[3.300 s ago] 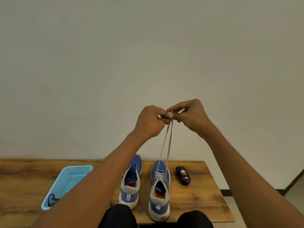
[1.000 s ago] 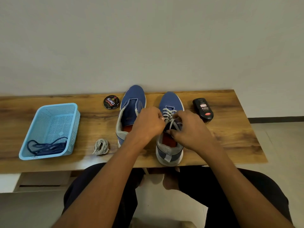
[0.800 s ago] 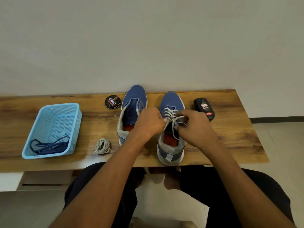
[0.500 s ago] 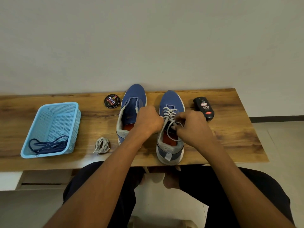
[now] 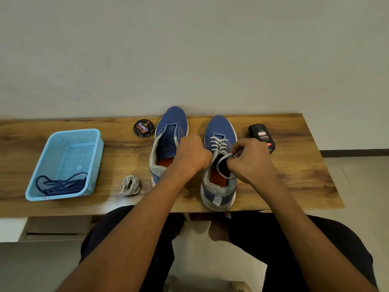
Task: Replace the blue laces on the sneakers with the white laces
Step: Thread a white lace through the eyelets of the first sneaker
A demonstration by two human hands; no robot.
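Hands (image 5: 193, 154) (image 5: 250, 161) pinch white lace (image 5: 220, 144) over right sneaker (image 5: 220, 186).

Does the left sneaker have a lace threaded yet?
No, the left sneaker shows bare eyelets, and the spare white lace lies bundled on the table.

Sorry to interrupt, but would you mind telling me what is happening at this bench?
A person is lacing the right blue sneaker with a white lace, both hands pinching its ends. The left blue sneaker has no lace; a coiled white lace waits beside it. Dark blue laces lie in the light-blue plastic basket.
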